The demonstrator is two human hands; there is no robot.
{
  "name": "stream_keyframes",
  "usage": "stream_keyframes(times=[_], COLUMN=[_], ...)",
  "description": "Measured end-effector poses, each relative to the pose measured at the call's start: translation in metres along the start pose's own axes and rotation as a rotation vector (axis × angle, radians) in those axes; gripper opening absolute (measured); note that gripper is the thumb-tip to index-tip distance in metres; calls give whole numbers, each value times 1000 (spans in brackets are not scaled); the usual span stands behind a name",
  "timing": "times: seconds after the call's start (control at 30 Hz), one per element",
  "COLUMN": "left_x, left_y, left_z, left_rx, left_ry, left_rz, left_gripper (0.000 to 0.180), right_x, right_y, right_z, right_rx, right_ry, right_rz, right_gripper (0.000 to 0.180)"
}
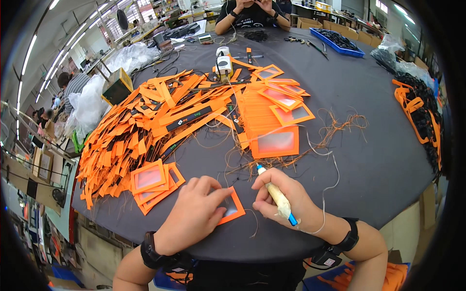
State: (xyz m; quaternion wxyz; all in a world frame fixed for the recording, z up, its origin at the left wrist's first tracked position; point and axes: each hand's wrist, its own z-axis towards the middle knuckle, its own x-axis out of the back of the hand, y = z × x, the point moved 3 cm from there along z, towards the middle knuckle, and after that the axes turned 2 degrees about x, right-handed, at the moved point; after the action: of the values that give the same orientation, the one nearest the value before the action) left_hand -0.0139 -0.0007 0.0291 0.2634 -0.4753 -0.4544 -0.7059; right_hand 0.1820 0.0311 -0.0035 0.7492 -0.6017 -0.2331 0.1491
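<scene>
Near the table's front edge, my left hand (194, 208) has its fingers bent onto a small orange-framed clear window piece (235, 207), covering its left side. My right hand (286, 196) grips a pen-shaped corded tool (276, 195) with blue ends and a cream taped barrel. The tool's tip points up and away, apart from the window piece. A thin pale cord (335, 174) runs from it across the table. To the left of my left hand lie several similar framed pieces (150, 182). Beyond the tool, a tall stack of them (272, 145) stands among loose orange threads (286, 162).
A large heap of orange strips (131, 126) covers the table's left side. Behind it are a white plug adapter (224, 65) and a box-like device (116, 86). Black and orange straps (417, 111) lie at the right edge. A blue tray (337, 42) and another person (252, 17) are across the table.
</scene>
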Motion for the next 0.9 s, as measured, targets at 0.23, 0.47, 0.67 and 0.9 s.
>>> stream_keyframes(times=[0.23,0.47,0.67,0.9], left_x=[-15,-29,-23,-24], left_y=[12,10,-1,-22], left_z=[15,36,38,21], left_rx=[-103,-89,-53,110], left_ry=[-139,-402,-415,-299], left_rz=[-152,-113,-269,-608], left_gripper=[17,14,12,7], right_x=[8,10,14,26], right_y=[-5,-7,-9,12], right_z=[4,5,3,1], right_rx=[-16,41,20,-51], right_ry=[218,238,232,291], right_rz=[93,85,138,434], right_gripper=[21,22,24,40])
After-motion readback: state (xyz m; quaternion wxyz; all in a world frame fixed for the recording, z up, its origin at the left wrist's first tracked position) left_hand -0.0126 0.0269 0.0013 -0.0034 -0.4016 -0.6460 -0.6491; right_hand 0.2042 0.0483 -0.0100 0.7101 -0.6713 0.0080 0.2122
